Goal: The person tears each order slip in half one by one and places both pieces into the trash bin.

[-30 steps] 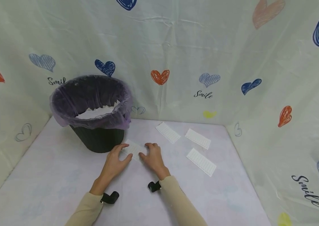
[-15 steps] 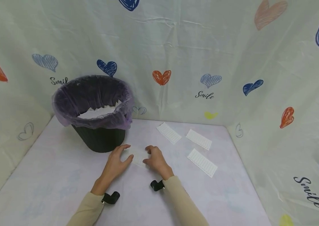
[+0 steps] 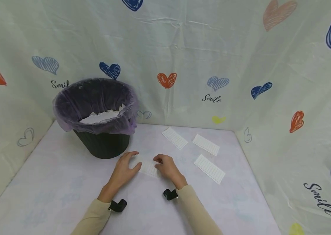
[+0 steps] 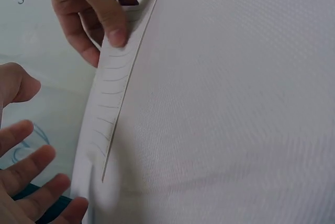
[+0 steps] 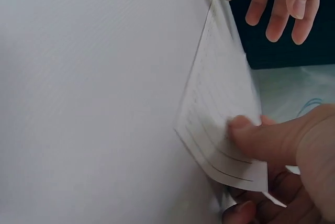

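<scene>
Lined paper slip noted in front and to the right of the bin, on or just over the counter; which, cannot be told. Its end farther from the bin is pinched by the right hand, thumb on the ruled face, other fingers behind, clamped on the paper. That end is curved, presumably by the pressure of the grip; by a hold at the end, most of the ruled face is left uncovered.

The left hand is held just in front of the bin, fingers spread apart, nothing gripped; it seems to be placed within easy reach of the slip's nearer end.

Three loose slips are laid flat to the right of the bin, separated, perhaps so that each can be lifted singly. The bin's rim is covered by a purple liner, apparently turned outward for anchorage; white paper is seen inside the bin. Behind it, a heart-printed sheet is hung.
</scene>
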{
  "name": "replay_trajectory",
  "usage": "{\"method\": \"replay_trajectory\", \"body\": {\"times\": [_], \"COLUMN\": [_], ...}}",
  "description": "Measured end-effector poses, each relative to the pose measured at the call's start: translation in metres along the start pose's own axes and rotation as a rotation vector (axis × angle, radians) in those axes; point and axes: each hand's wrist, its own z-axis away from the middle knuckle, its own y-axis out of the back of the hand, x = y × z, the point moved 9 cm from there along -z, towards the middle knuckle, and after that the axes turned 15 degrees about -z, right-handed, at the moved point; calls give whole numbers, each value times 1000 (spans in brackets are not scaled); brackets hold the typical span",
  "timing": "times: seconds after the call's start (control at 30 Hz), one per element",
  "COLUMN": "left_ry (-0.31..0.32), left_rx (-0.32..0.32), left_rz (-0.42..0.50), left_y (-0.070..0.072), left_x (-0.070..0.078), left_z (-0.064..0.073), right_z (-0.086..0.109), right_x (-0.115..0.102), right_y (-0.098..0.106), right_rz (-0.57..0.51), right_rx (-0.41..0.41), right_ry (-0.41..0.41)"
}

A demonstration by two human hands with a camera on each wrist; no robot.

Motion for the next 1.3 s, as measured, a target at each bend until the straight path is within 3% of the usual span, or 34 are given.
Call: {"method": "replay_trajectory", "body": {"times": [0.5, 0.7, 1.1, 1.3], "left_ry": [-7, -34, 10, 12], "left_rx": [-68, -85, -135, -127], "left_rz": [7, 12, -8, -6], "left_y": [-23, -32, -45, -46], "left_x": [14, 21, 19, 20], "left_z": [-7, -6, 0, -1], "right_z": [10, 13, 21, 23], "right_x": [-6, -4, 1, 6], "right_y": [9, 9, 11, 11], "right_rz": [22, 12, 16, -25], "right_rx": [37, 35, 78, 97], "right_ry": [156, 155, 161, 159]}}
